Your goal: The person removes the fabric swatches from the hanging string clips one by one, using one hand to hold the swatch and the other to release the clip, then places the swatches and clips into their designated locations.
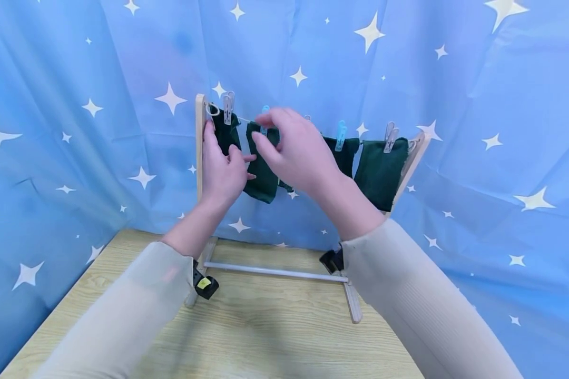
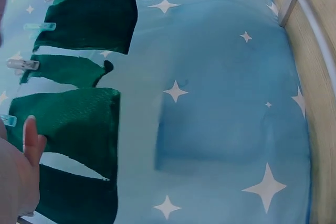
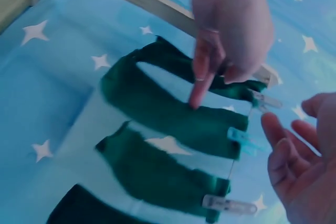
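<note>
Dark green pieces of cloth [image 1: 264, 176] hang from a thin cord, held by clear clothespins [image 1: 228, 109] and blue clothespins [image 1: 340, 137]. My left hand [image 1: 224, 173] is at the left end, beside the leftmost cloth [image 1: 224, 138]. Its fingers are spread, and fingertips lie against the second cloth [image 3: 163, 111]. Above that cloth is my right hand [image 1: 301, 150], its fingers loosely bent around air near the blue clothespin [image 3: 242, 139]. In the right wrist view a gap shows between those fingertips and the clothespin. From the head, my right hand hides the middle cloth.
A wooden frame carries the cord between its left post [image 1: 199, 147] and right post [image 1: 412, 168]. A white rod [image 1: 275, 271] joins its feet on the wood-grain table [image 1: 246, 337]. Behind hangs a blue curtain [image 1: 123, 63] with white stars.
</note>
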The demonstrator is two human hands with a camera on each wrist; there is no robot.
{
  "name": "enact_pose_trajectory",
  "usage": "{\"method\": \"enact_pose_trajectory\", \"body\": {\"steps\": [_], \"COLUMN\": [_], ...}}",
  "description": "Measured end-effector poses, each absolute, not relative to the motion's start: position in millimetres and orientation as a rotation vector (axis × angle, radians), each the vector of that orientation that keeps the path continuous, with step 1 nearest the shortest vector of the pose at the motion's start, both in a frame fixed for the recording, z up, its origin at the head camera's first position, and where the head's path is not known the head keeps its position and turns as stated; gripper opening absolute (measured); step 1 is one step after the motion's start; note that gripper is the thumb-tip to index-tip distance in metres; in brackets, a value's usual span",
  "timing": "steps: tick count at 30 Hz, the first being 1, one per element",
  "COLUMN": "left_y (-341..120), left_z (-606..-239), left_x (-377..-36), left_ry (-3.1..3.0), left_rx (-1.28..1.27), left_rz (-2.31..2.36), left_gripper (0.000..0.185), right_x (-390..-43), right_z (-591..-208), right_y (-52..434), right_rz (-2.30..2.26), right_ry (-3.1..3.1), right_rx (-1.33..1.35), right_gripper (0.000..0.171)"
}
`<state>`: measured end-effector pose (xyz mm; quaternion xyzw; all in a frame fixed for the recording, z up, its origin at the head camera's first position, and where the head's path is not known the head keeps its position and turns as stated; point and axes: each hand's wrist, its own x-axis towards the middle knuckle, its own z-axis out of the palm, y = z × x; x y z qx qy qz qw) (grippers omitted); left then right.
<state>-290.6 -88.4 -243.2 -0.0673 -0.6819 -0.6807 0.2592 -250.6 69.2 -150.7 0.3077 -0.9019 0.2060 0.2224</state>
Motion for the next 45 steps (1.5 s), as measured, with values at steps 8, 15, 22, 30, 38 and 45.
{"method": "enact_pose_trajectory", "body": {"steps": [8, 15, 22, 30, 38, 45], "left_y": [-83.1, -81.1, -91.7, -116.3, -126.6, -129.2], "left_z": [-246.2, -250.5, -248.5, -242.1, -247.4, -249.3], "left_x": [-300.5, -295.8, -275.6, -263.5, -264.6, -266.3], "left_ry": [-1.827, -1.731, -1.761, -1.837, -1.853, -1.864], "left_rx": [-0.093, -0.130, -0.109, -0.065, 0.005, 0.022], "left_rz": [-1.827, -1.839, -1.858, -1.725, -1.755, -1.802], "left_gripper": [0.062, 0.056, 0.056, 0.035, 0.035, 0.030], "right_x": [-268.1, -272.0, -271.4, -272.6, -283.1, -284.1], "right_z": [-131.2, -130.1, -133.3, -133.0, -143.9, -147.1], "right_y": [48.7, 45.9, 36.5, 22.2, 10.9, 2.4], "right_rz": [0.652, 0.781, 1.023, 1.171, 1.250, 1.246], "right_ry": [-2.452, -2.452, -2.451, -2.504, -2.597, -2.568], "right_rx": [0.835, 0.803, 0.778, 0.730, 0.658, 0.693], "right_gripper": [0.038, 0.037, 0.036, 0.038, 0.055, 0.060]}}
